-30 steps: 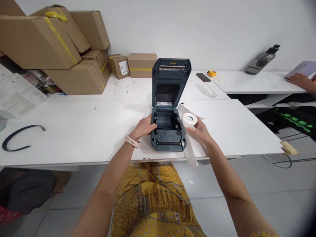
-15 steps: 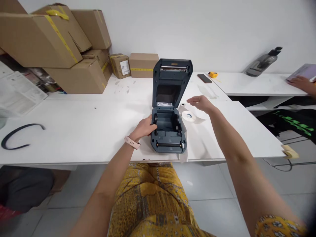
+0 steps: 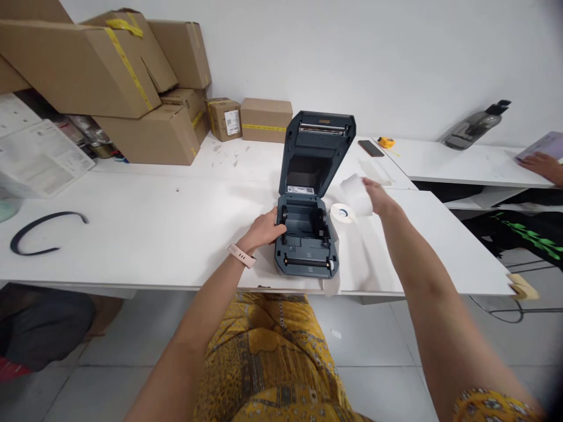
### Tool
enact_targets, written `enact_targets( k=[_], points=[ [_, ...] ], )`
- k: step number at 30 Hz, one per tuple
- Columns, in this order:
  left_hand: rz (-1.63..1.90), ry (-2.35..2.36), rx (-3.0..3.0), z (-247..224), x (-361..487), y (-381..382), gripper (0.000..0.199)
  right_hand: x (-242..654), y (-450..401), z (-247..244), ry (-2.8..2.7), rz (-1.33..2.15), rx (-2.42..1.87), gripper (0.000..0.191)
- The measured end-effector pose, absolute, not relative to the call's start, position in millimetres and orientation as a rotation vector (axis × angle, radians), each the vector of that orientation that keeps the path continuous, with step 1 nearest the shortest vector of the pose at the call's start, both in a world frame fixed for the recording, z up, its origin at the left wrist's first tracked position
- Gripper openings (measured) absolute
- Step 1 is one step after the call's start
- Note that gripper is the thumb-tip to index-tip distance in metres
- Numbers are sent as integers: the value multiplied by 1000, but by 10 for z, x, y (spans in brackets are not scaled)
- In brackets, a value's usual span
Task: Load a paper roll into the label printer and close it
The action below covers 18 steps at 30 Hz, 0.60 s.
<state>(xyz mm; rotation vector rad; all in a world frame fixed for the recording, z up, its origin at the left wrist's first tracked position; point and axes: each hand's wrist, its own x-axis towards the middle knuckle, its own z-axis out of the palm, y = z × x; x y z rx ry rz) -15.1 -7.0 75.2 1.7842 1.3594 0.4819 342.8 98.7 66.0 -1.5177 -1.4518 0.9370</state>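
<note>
A dark blue-grey label printer (image 3: 307, 266) stands on the white table with its lid (image 3: 319, 149) raised and its roll bay bare inside. My left hand (image 3: 266, 227) grips the printer's left side, thumb over the rim. At the printer's right lies a white label roll (image 3: 342, 213) with a blue-edged core. Just behind that roll, my right hand (image 3: 377, 196) pinches a curved white piece of paper (image 3: 357, 195) at its right edge. Whether this paper is joined to the roll is hard to tell.
Cardboard boxes (image 3: 145, 138) are stacked at the back left. A black curved band (image 3: 37, 225) lies on the left. Behind on the right are a phone (image 3: 370, 148), a yellow tape measure (image 3: 386, 142) and a bottle (image 3: 475, 126). Another person's hand (image 3: 543, 166) rests on a purple box.
My right hand has moved slightly right and down and now holds the white paper up. The small roll beside the lid is no longer visible. My left hand keeps its grip on the printer.
</note>
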Motion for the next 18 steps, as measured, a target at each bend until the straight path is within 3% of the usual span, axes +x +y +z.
enact_targets(
  k=[4, 9, 12, 18],
  points=[
    [500, 1368, 1820, 744, -149, -69, 53, 3636, 701, 1129, -1407, 805, -1336, 61],
    [521, 1370, 1839, 723, -149, -58, 54, 3267, 111, 1595, -1859, 802, -1088, 76],
    [499, 1375, 1829, 729, -147, -53, 52, 2726, -5, 1559, -2313, 1063, -1139, 60],
    [460, 1374, 1826, 747, -145, -42, 52, 2087, 250, 1070, -2779, 605, -1220, 37]
  ],
)
